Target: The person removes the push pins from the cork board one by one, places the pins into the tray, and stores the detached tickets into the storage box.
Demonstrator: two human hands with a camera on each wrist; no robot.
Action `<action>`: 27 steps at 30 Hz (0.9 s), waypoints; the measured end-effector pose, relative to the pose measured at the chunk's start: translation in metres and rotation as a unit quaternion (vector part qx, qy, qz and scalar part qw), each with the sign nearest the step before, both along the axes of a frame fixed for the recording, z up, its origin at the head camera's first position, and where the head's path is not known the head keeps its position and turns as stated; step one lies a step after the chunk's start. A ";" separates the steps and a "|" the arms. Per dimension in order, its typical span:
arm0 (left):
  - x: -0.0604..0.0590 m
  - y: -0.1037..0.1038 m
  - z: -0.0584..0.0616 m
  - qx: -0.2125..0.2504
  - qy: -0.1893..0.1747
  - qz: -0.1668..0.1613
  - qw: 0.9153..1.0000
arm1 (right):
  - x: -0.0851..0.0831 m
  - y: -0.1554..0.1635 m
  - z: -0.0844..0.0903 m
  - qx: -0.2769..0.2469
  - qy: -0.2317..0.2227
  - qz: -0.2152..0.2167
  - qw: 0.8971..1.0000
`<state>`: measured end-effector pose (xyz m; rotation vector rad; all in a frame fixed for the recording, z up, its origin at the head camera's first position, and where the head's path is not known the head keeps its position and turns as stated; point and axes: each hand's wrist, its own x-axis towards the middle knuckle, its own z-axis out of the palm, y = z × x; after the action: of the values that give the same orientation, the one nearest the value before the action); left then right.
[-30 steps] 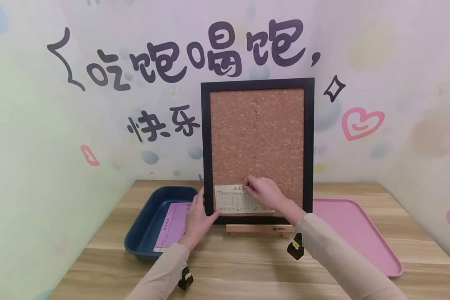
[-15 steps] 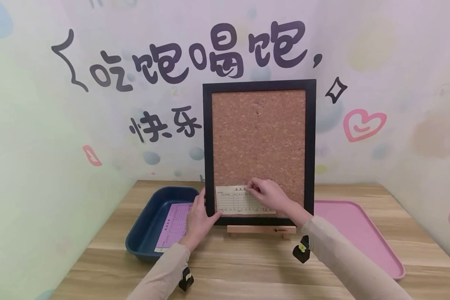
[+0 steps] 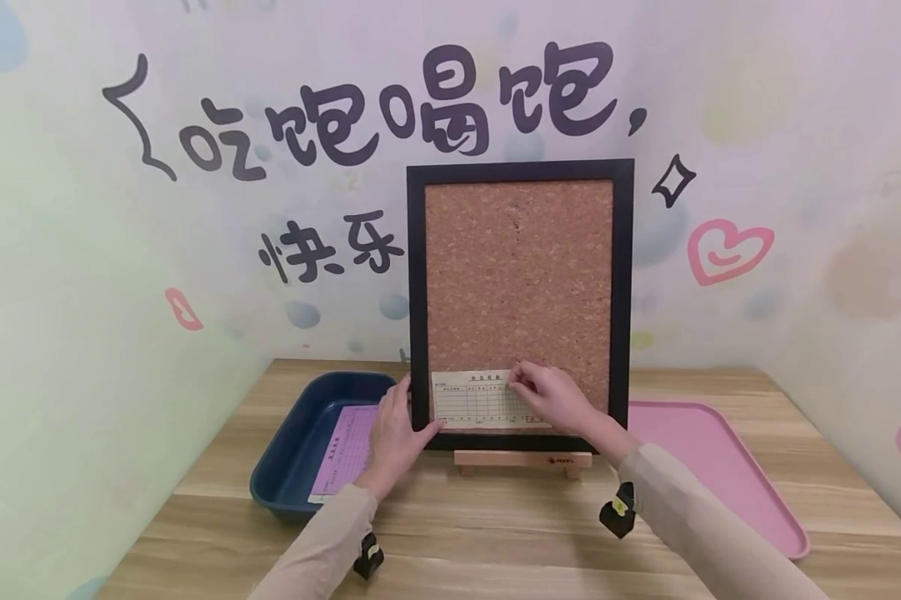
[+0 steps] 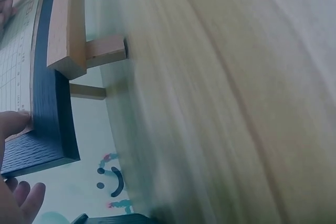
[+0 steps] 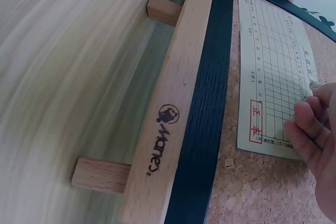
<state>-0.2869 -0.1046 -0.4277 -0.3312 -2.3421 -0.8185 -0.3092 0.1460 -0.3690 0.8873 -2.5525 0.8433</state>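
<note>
On the counter (image 3: 495,533) I see the cork board (image 3: 520,275) upright on its wooden stand (image 3: 523,459), the printed slip (image 3: 471,400) low on the cork, my left hand (image 3: 395,433) pressing its corner with the thumb, my right hand (image 3: 551,396) pinching its top edge with curled fingers (image 5: 310,129).

Cork board (image 3: 519,275): speckled tan-brown, black frame. Slip (image 3: 471,400): pale cream, dark printed grid, red stamp mark. Stand (image 5: 168,114): light wood, black logo. Left tray (image 3: 300,433): navy, holding pink gridded sheet (image 3: 347,450). Right tray (image 3: 720,467): pink. Table (image 3: 495,533): pale woodgrain
</note>
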 end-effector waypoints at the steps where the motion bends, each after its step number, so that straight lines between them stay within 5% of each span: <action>1: 0.000 0.000 0.001 -0.002 0.008 0.000 1.000 | 0.000 0.001 0.000 -0.001 -0.002 0.000 1.000; 11: -0.007 -0.003 0.011 -0.028 0.070 0.000 0.997 | 0.002 0.004 -0.005 0.002 0.006 0.000 1.000; 18: -0.009 -0.002 0.024 -0.086 0.122 0.000 0.989 | 0.002 0.005 -0.007 0.004 0.005 0.000 1.000; 27: -0.012 0.003 0.037 -0.108 0.099 -0.035 0.989 | 0.003 0.005 -0.009 -0.001 0.001 -0.002 1.000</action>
<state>-0.2992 -0.1021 -0.3905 -0.5627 -2.2448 -0.5353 -0.3062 0.1512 -0.3777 0.8806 -2.5508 0.8424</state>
